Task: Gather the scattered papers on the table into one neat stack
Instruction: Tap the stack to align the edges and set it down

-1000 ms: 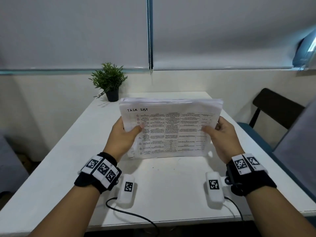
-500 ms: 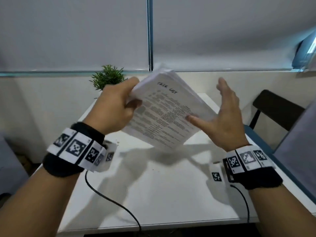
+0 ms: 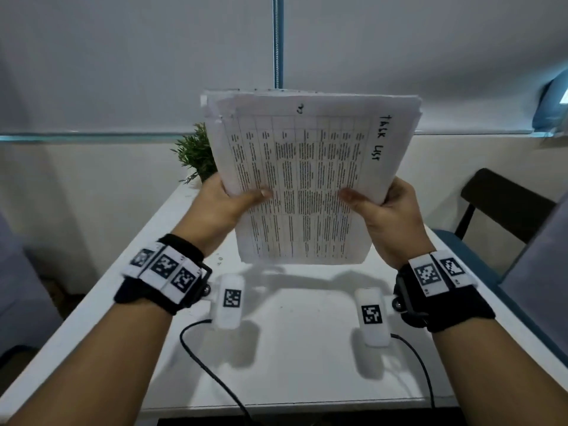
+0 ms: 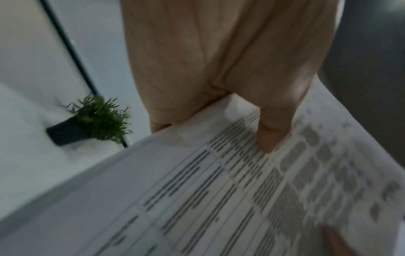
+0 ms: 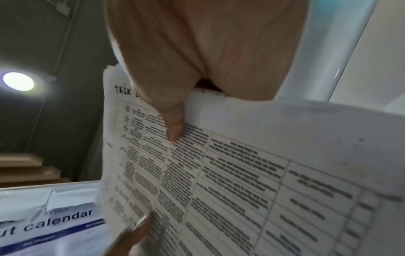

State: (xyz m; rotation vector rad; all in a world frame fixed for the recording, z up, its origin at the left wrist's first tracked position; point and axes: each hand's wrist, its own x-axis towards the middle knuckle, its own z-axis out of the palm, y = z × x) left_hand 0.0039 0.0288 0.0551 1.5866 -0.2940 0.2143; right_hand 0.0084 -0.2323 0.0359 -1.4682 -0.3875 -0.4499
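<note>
A stack of printed papers, its top sheet headed "TASK LIST", stands upright on a short edge just above the white table. Its top edges are slightly uneven. My left hand grips the stack's left edge, thumb on the front sheet. My right hand grips the right edge the same way. In the left wrist view my left thumb presses on the printed sheet. In the right wrist view my right thumb lies on the papers. The fingers behind the stack are hidden.
A small potted plant stands at the table's far left, partly behind the papers. A dark chair sits to the right of the table. Black cables run from my wrist devices over the near table edge.
The stack was held landscape, then swung up in my left hand while my right hand let go. Now it stands portrait and both hands grip its sides.
</note>
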